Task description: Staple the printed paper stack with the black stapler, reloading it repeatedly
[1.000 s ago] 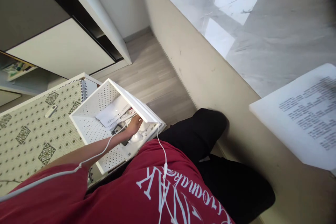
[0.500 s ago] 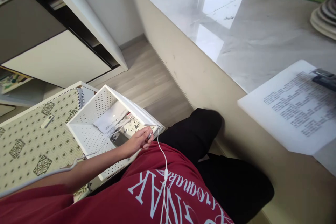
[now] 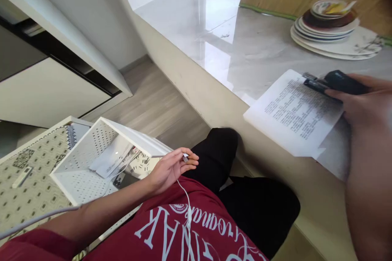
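My left hand [image 3: 171, 167] is over the near rim of a white perforated basket [image 3: 104, 130]. Its thumb and fingers pinch a small silvery piece [image 3: 185, 157], too small to name surely. On the grey counter at right, my right hand [image 3: 364, 94] grips what looks like a black stapler [image 3: 346, 81]. The stapler's jaws reach over the top edge of some printed paper sheets [image 3: 294, 110], which overhang the counter's front edge. Inside the basket are a white paper packet [image 3: 107, 157], a thin white cable and a dark phone-like object [image 3: 124, 180].
A stack of plates [image 3: 327, 28] stands at the back of the counter [image 3: 245, 61]. The basket rests on a patterned cloth [image 3: 36, 200], beside a white remote [image 3: 22, 177]. A white cord [image 3: 183, 189] hangs over my red shirt. A shelf unit stands at left.
My view has swung right, bringing the plates fully in. My right hand has come into view on the stapler. My left hand has turned, its fingers loosening from a fist to a pinch.
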The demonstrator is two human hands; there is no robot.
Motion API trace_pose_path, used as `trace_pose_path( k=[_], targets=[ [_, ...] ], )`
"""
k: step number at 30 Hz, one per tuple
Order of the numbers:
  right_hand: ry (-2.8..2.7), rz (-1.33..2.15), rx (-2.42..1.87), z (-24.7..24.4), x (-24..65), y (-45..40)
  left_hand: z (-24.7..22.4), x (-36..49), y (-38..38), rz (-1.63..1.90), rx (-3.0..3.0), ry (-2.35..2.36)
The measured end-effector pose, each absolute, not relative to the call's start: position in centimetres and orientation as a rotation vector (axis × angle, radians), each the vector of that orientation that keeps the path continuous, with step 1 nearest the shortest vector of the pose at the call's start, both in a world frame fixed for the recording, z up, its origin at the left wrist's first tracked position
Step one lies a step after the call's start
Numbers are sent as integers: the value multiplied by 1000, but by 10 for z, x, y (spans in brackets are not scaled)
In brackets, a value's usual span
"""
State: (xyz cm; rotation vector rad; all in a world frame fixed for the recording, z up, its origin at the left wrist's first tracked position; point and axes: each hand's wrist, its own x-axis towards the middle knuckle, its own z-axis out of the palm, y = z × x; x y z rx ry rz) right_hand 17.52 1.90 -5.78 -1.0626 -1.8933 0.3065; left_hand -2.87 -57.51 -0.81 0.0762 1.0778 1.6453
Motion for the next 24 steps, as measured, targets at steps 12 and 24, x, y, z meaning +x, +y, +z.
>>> trace_pose_path(
  k=[12,24],
  targets=[
    [-1822,702,-956,-40,165,2,2,-9,-505,1683,35,1008],
    [-1782,904,-831,-41,163,11,19,-10,-440,1715,289,1085]
  ],
)
